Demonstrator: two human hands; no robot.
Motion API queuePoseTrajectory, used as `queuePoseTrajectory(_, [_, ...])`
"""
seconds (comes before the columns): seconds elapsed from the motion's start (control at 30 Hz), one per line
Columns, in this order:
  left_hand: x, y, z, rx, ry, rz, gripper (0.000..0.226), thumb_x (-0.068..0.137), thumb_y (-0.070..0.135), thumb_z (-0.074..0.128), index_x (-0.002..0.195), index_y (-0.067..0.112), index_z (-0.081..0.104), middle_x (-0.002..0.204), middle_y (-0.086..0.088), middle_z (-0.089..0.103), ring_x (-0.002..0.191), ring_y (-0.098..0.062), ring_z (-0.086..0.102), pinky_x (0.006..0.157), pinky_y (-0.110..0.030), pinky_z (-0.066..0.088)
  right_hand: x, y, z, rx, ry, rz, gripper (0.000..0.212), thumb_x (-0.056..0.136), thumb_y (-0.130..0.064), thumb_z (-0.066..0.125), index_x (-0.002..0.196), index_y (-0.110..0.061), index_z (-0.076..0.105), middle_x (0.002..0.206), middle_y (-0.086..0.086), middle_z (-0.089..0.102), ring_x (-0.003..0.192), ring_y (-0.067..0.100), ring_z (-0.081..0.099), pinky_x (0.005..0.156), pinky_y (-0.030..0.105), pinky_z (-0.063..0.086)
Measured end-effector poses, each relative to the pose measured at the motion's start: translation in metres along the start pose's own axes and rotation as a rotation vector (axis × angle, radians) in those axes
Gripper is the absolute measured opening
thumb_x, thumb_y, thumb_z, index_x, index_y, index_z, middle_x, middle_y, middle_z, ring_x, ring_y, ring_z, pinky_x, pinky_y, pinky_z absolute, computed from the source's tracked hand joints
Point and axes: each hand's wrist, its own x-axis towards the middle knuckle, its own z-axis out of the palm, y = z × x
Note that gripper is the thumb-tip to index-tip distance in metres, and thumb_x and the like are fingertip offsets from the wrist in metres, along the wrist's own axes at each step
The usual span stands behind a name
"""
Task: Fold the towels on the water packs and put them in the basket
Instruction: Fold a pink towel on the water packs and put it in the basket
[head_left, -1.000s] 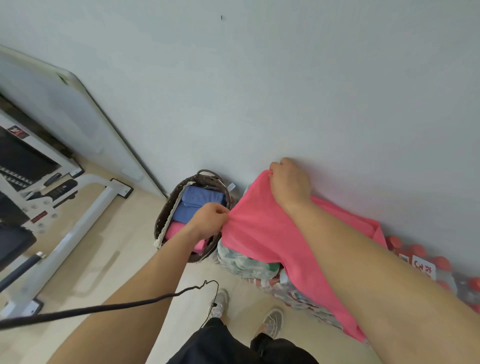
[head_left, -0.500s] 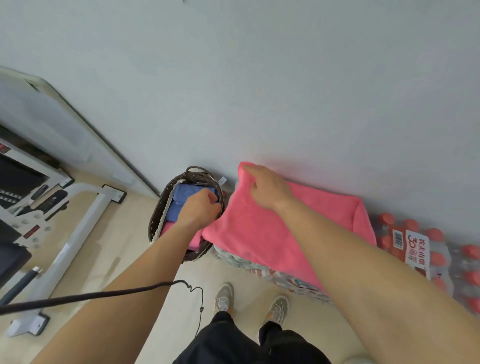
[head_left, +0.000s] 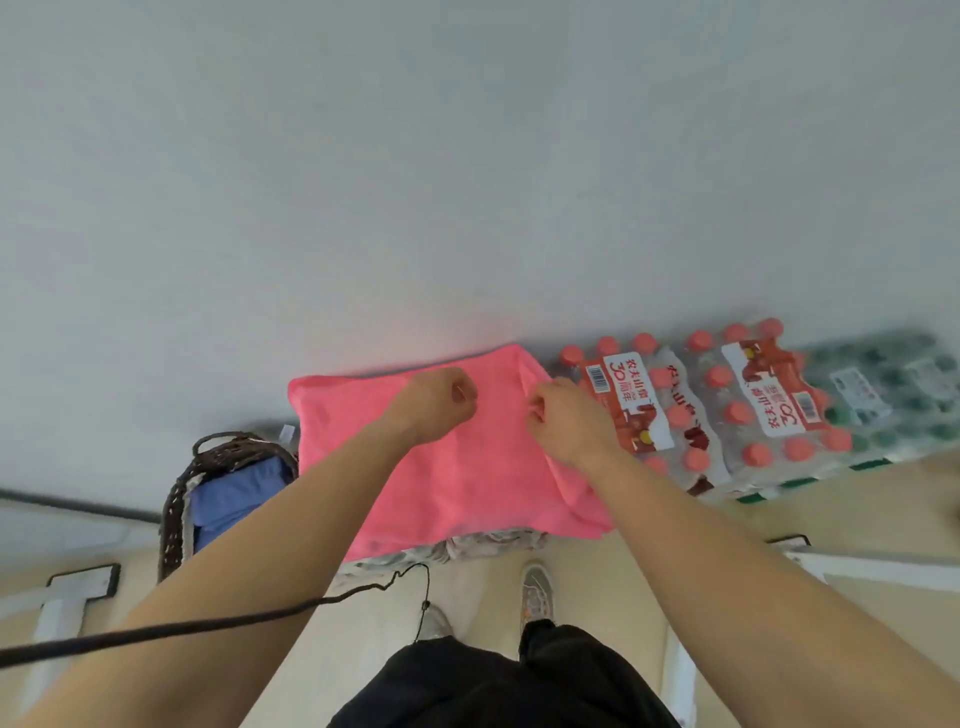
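Pink towel (head_left: 483, 483): matt cloth, fine nap. Blue towel (head_left: 234, 493): matt cloth. Basket (head_left: 174, 509): dark woven wicker, rough. Packs (head_left: 696, 436): glossy clear plastic film; caps (head_left: 571, 356) smooth red plastic. Wall (head_left: 467, 182): matt, smooth. Floor (head_left: 478, 587): pale, smooth.

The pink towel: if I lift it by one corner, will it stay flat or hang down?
Likely floppy: the pink towel drapes over the edge of the water pack and creases. Probably light, being thin; its fuzzy surface should not slip.

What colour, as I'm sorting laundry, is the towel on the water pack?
The towel is pink; the head view shows it.
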Motion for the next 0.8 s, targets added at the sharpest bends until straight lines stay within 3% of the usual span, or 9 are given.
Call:
queuePoseTrajectory(0.1, [0.017,0.035,0.023,0.078,-0.112,0.123,0.018,0.077,0.016,0.073,0.094,0.021,0.069,0.088,0.003,0.069,0.081,-0.017,0.064,0.078,-0.028,0.05,-0.027,0.031,-0.005,0.042,0.057,0.098,0.01,0.089,-0.025,0.054,0.093,-0.019,0.061,0.094,-0.001,0.06,0.081,0.021,0.059,0.071,0.037,0.053])
queuePoseTrajectory(0.23, [0.028,0.069,0.052,0.192,-0.283,0.241,0.024,0.077,0.018,0.074,0.1,0.023,0.07,0.086,0.006,0.064,0.08,-0.012,0.058,0.075,-0.025,0.046,-0.055,0.058,-0.004,0.129,0.016,0.145,0.009,0.082,-0.022,0.054,0.088,-0.024,0.059,0.093,-0.004,0.061,0.085,0.022,0.06,0.072,0.037,0.052])
queuePoseTrajectory(0.37, [0.033,0.087,0.073,0.273,-0.393,0.307,0.033,0.079,0.024,0.074,0.111,0.025,0.066,0.087,0.007,0.061,0.082,-0.015,0.061,0.068,-0.026,0.043,-0.075,0.073,0.001,0.093,0.003,0.2,0.017,0.079,-0.039,0.061,0.087,-0.025,0.064,0.093,-0.008,0.061,0.084,0.017,0.057,0.066,0.03,0.046])
queuePoseTrajectory(0.47, [0.034,0.094,0.081,0.254,-0.411,0.342,0.042,0.079,0.019,0.074,0.118,0.026,0.062,0.086,0.004,0.061,0.078,-0.015,0.058,0.065,-0.028,0.042,-0.081,0.074,0.006,0.071,0.018,0.295,0.023,0.078,-0.05,0.066,0.077,-0.028,0.061,0.087,-0.009,0.061,0.08,0.016,0.061,0.064,0.029,0.047])
queuePoseTrajectory(0.6, [0.034,0.096,0.086,0.268,-0.414,0.346,0.041,0.079,0.018,0.074,0.117,0.027,0.062,0.089,0.003,0.062,0.082,-0.017,0.059,0.07,-0.032,0.048,-0.084,0.066,0.009,0.013,0.051,0.346,0.034,0.082,-0.059,0.061,0.082,-0.025,0.067,0.085,-0.005,0.066,0.08,0.02,0.065,0.067,0.031,0.053])
queuePoseTrajectory(0.8, [0.035,0.092,0.096,0.245,-0.343,0.327,0.038,0.079,0.013,0.07,0.113,0.026,0.062,0.079,0.005,0.061,0.076,-0.015,0.058,0.06,-0.027,0.038,-0.087,0.047,0.022,-0.021,0.03,0.417,0.048,0.084,-0.067,0.055,0.083,-0.022,0.07,0.082,0.0,0.066,0.077,0.024,0.066,0.063,0.029,0.049])
